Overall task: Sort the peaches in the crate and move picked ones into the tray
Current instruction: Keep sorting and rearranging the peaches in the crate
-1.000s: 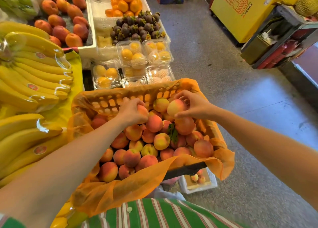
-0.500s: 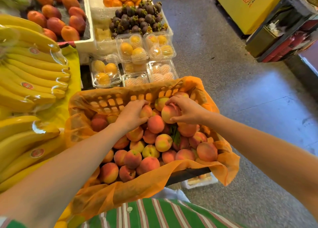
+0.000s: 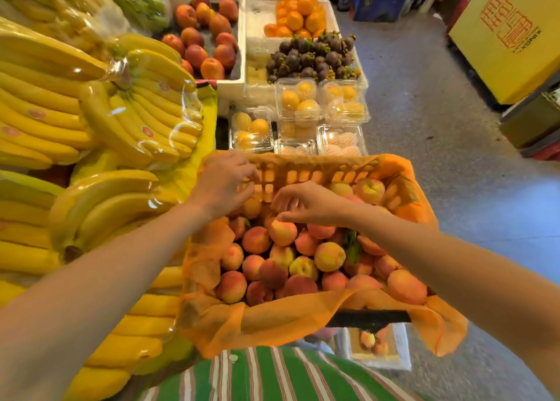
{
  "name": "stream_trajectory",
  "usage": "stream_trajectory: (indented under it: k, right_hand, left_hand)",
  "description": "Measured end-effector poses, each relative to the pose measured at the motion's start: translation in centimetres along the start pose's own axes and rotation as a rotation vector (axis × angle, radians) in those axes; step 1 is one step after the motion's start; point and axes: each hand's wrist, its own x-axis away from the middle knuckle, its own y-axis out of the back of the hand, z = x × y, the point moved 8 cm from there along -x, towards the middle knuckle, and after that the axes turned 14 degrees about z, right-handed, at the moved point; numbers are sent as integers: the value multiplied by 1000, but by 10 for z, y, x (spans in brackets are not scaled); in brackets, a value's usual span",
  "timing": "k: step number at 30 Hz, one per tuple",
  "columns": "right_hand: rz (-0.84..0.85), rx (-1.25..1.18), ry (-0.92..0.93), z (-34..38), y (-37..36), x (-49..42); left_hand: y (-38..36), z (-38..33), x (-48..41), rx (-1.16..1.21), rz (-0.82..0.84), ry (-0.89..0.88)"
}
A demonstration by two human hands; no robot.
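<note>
Moved: the right hand [image 3: 306, 203] no longer carries a peach as it did half a second ago, and the left hand [image 3: 222, 182] has risen off the peaches [image 3: 329, 256] to the far wall of the crate [image 3: 303, 175].
Right hand: empty, with the fingers loosely curled and spread and the palm partly showing. The thumb tip is just above or touching a red-yellow peach [image 3: 283, 232]; which, I cannot tell.
Left hand: its back faces the camera and the fingers are bent against the lattice wall. Whether they hold anything cannot be told.
Peaches: piled below both hands, filling the crate down to its near edge.
Crate: orange lattice plastic lined with orange mesh.
Tray [image 3: 235, 82]: white foam, beyond the left hand and well apart from it, holding reddish peaches.
Bananas [image 3: 136, 119]: wrapped bunches left of the left forearm.
Mangosteens [image 3: 312, 57]: beyond the right hand, behind clear clamshell boxes [image 3: 298, 102] of yellow fruit.
Small white box [image 3: 403, 352]: under the crate's near edge, below the right forearm — a few peaches inside.
</note>
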Motion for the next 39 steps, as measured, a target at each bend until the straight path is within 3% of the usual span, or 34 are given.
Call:
stream_trajectory:
  k: [4,9,13,15,21,31,39]
  right_hand:
    - [294,205,-36,9,-55,-36]
    - [466,621,-28,8,-107,-47]
    - [609,696,-45,0,-133,-53]
    - [556,698,-34,2,-132,-58]
    - [151,710,-41,12,-91,-79]
    - [330,641,-262,-19,-106,-108]
    - [156,434,-78,-12,-79,-98]
  left_hand:
    - [-14,33,35,-13,50,107]
    - [-38,42,56,29,155,115]
    - [-40,47,58,74,115,119]
    - [-39,48,58,89,100,115]
    - [-36,57,64,132,81,87]
    - [-37,61,70,207,77,61]
    - [-37,62,70,225,74,59]
